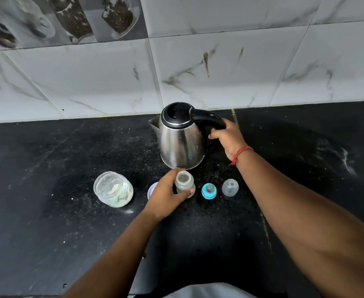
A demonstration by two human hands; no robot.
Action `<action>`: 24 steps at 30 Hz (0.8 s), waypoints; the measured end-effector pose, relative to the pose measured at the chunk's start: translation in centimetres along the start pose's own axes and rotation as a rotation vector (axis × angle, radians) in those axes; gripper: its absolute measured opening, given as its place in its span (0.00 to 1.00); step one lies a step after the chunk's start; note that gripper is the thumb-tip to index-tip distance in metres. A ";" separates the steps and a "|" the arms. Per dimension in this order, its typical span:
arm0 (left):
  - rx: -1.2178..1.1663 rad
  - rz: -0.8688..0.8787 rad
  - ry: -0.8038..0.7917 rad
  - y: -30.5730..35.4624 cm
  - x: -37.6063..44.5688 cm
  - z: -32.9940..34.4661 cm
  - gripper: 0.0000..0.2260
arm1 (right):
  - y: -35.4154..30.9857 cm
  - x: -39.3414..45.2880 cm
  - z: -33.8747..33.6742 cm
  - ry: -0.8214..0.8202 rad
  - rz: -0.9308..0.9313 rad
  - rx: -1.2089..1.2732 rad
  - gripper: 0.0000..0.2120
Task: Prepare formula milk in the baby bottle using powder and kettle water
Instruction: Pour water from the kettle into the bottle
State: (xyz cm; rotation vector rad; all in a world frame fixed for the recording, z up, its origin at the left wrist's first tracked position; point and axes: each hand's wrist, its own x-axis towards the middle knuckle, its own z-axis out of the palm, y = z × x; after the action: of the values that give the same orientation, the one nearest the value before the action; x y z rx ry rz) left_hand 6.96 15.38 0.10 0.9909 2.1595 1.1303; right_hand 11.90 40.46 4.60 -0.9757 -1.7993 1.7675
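Left hand [166, 195] grips the open baby bottle [185, 184]; right hand [228, 138] grips the kettle [181, 138] handle; its base print is unreadable.

Brushed steel kettle [181, 138], black plastic handle [209, 119]

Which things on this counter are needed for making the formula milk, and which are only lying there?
Needed:
- kettle, held by the right hand
- baby bottle, held by the left hand
- open powder jar
- blue teat ring
- clear cap

Only lying there:
- nothing clearly; the round lid is mostly hidden behind the left hand
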 end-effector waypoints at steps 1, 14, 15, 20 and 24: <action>-0.023 0.001 0.024 0.1 -0.2 -0.4 0.20 | -0.2 -0.2 0.3 0.024 0.007 0.050 0.14; -0.138 0.148 0.336 1.5 -1.0 -7.0 0.23 | -3.5 -4.5 2.0 0.245 -0.057 0.343 0.15; -0.130 0.149 0.371 1.5 -0.8 -7.5 0.24 | -4.2 -4.9 1.8 0.243 -0.079 0.345 0.15; -0.090 0.148 0.491 2.1 0.0 -10.0 0.23 | -7.7 -6.9 0.8 0.244 -0.168 0.336 0.21; -0.030 0.184 0.501 2.9 0.6 -11.3 0.22 | -8.9 -8.3 -0.1 0.264 -0.185 0.303 0.21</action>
State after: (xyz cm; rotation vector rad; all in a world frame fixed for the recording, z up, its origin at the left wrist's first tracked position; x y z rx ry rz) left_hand -0.31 11.58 8.41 0.9864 2.4568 1.6369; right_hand 15.83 35.03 14.76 -0.8441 -1.3649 1.6484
